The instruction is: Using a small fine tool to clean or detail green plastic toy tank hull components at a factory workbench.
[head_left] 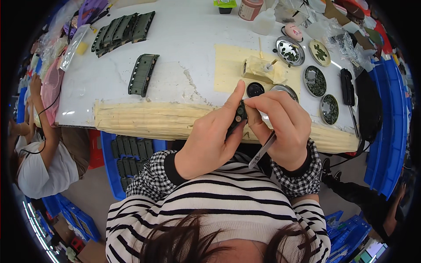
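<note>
Just above the table's near edge, my left hand (206,136) is closed around a small dark green moulded part (239,116) with a round tan spot on its end. My left thumb points up along it. Close against it on the right, the thumb and forefinger of my right hand (287,125) are pinched together at the part's upper edge. Whether a tiny piece sits between those fingertips I cannot tell. Metal tweezers (262,152) are tucked in my right hand, slanting down toward my striped top.
Finished-looking green curved parts (125,30) lie at the far left, with a single one (143,75) nearer. Round dishes (315,81) of small dark pieces stand right, beside a yellow block (256,69) and black cap (255,89). A blue crate (115,175) sits below left. People are on both sides.
</note>
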Demonstrator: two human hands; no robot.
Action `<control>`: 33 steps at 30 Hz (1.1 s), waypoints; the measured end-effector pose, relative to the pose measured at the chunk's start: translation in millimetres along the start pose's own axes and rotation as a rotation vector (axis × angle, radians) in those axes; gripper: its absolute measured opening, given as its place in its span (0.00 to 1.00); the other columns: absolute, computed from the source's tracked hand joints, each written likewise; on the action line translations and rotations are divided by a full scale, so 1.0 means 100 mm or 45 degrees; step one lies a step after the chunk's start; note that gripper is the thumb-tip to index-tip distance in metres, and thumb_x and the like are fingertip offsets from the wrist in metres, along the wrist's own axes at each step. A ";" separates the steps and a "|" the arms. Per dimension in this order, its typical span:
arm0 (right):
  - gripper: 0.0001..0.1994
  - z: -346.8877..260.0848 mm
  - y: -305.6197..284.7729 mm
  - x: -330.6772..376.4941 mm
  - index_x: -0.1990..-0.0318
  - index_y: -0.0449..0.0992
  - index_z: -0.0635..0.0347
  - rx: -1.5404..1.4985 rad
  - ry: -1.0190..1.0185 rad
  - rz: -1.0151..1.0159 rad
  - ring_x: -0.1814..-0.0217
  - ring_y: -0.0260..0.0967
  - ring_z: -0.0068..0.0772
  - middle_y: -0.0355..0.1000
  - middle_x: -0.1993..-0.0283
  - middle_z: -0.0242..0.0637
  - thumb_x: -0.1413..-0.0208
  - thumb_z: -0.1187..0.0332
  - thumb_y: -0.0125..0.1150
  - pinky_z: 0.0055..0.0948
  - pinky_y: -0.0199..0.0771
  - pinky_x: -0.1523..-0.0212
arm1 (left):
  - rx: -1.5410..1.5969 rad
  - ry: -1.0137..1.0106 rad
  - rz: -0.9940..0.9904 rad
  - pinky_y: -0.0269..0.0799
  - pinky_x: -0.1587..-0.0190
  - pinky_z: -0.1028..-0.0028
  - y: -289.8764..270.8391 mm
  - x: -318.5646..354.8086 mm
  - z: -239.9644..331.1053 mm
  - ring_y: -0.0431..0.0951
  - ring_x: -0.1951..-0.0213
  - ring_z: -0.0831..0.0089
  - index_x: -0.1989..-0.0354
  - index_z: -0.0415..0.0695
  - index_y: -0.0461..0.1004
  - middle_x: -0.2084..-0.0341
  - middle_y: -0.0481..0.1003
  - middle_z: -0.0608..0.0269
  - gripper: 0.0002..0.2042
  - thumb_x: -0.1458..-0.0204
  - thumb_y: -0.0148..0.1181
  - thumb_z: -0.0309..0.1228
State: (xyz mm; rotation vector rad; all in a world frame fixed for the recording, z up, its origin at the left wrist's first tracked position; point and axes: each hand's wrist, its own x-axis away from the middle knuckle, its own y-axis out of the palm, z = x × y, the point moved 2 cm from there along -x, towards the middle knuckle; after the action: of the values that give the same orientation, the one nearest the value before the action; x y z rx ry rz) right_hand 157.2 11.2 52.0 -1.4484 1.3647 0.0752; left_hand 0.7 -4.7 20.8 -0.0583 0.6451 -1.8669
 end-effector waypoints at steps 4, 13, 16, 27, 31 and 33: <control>0.15 -0.03 -0.02 0.02 0.63 0.76 0.63 0.132 -0.061 -0.065 0.77 0.66 0.32 0.71 0.69 0.37 0.64 0.77 0.63 0.26 0.66 0.77 | -0.123 0.062 0.020 0.70 0.69 0.65 0.01 0.00 0.02 0.73 0.74 0.58 0.31 0.35 0.48 0.76 0.71 0.52 0.39 0.54 0.56 0.16; 0.16 -0.04 -0.02 0.06 0.60 0.77 0.65 0.035 -0.046 -0.099 0.74 0.70 0.34 0.72 0.67 0.39 0.62 0.78 0.65 0.29 0.70 0.75 | -0.070 0.092 0.081 0.69 0.69 0.73 0.04 0.02 0.01 0.72 0.77 0.60 0.31 0.38 0.51 0.77 0.70 0.50 0.38 0.54 0.55 0.13; 0.15 -0.04 -0.02 0.09 0.60 0.77 0.65 0.031 -0.050 -0.112 0.73 0.71 0.36 0.72 0.67 0.39 0.60 0.79 0.66 0.30 0.71 0.74 | -0.061 0.082 0.045 0.69 0.69 0.73 0.03 0.04 0.01 0.72 0.76 0.60 0.31 0.38 0.51 0.77 0.70 0.50 0.38 0.54 0.55 0.13; 0.14 -0.04 0.03 0.09 0.60 0.78 0.63 -0.117 0.091 -0.049 0.75 0.71 0.34 0.72 0.68 0.38 0.59 0.77 0.69 0.28 0.70 0.77 | -0.036 0.108 0.106 0.70 0.69 0.69 0.02 0.00 -0.06 0.72 0.75 0.59 0.31 0.36 0.51 0.75 0.71 0.51 0.38 0.55 0.55 0.15; 0.14 -0.04 0.02 0.07 0.60 0.79 0.62 -0.231 0.206 -0.051 0.75 0.71 0.33 0.73 0.68 0.38 0.59 0.77 0.70 0.27 0.70 0.76 | -0.046 0.118 0.098 0.70 0.70 0.66 0.00 0.01 -0.07 0.72 0.75 0.60 0.31 0.36 0.51 0.76 0.70 0.53 0.38 0.55 0.56 0.15; 0.14 -0.03 0.02 0.06 0.60 0.79 0.63 -0.218 0.157 -0.059 0.75 0.71 0.34 0.73 0.68 0.38 0.59 0.78 0.69 0.28 0.71 0.76 | -0.046 0.145 0.124 0.69 0.70 0.66 0.01 0.00 -0.08 0.71 0.76 0.60 0.31 0.36 0.51 0.77 0.70 0.53 0.38 0.55 0.56 0.15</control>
State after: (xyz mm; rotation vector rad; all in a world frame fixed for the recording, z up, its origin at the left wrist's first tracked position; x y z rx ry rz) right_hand 156.2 6.0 48.1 -1.6500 1.4525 0.0757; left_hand -1.1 -1.5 13.7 0.0554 0.7476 -1.7743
